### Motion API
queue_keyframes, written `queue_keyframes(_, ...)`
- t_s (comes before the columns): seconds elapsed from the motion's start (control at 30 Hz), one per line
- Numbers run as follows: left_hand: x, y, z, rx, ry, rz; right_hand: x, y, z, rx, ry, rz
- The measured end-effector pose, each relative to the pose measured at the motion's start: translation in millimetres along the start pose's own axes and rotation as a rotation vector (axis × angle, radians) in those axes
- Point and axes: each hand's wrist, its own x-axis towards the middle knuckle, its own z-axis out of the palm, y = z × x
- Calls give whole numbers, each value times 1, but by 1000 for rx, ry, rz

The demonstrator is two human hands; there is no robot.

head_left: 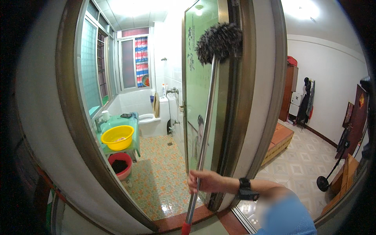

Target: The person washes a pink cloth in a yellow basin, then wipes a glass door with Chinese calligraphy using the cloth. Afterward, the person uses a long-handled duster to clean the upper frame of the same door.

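Note:
My right hand (204,181) is wrapped round the metal pole (208,105) of a long-handled duster, its wrist wearing a black strap with a small device. The pole stands nearly upright, tilted a little to the right at its top. Its fluffy dark grey duster head (218,43) is up by the brown door frame (239,102), overlapping the edge of the open glass door (199,98); whether it touches them I cannot tell. Below my hand the pole ends in a red grip (186,228) at the picture's lower edge. My left hand does not show.
Through the doorway is a tiled bathroom with a yellow basin (117,138) on a green table, a pink bucket (120,166) holding something dark, and a toilet (149,118). A reddish raised sill (176,222) crosses the threshold. Right of the frame, a room holds a wooden bed (279,141).

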Motion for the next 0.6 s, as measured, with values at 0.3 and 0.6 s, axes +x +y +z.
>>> queue_keyframes(0.3,-41,-40,37,-58,3,-33,-48,83,0,107,51,94)
queue_keyframes(0.6,-3,-21,41,-114,-13,53,-66,123,-14,183,74,176)
